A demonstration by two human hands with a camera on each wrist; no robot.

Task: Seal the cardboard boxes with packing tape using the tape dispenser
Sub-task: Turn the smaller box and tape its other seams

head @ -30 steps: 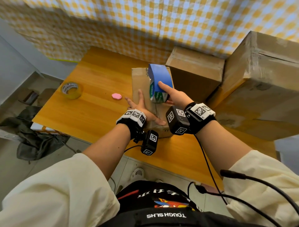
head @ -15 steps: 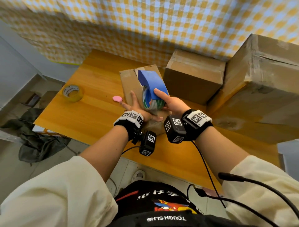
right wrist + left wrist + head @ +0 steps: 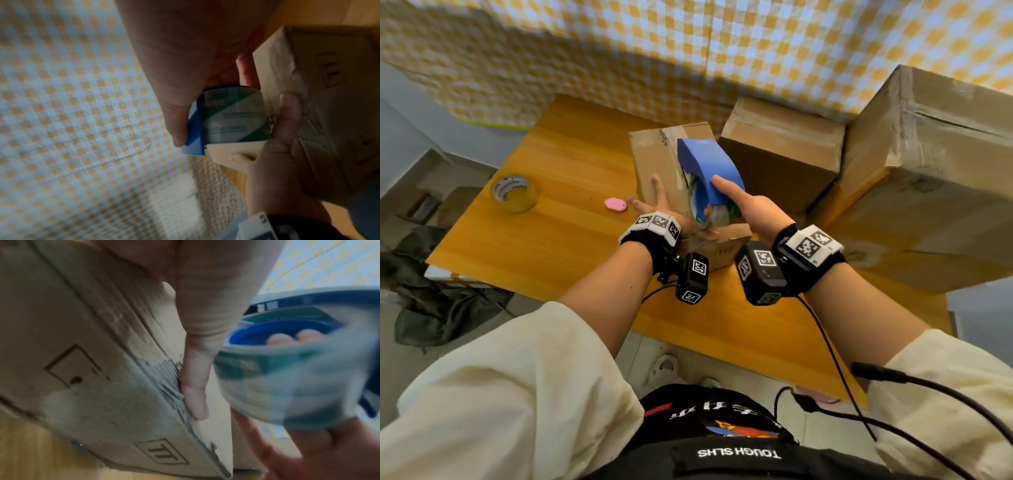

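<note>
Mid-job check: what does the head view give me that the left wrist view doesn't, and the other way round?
Only the head view shows the loose tape roll and pink item on the table, plus two more cardboard boxes, one behind and a large one at right.

Only the left wrist view shows the printed marks on the small box's near side, and fingertips inside the roll's core.

Both show the left hand flat on the small box and the right hand gripping the blue tape dispenser.

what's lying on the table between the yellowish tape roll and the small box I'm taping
In the head view, a small pink object lies on the wooden table between the loose tape roll and the small cardboard box; otherwise that stretch is bare wood.
</note>
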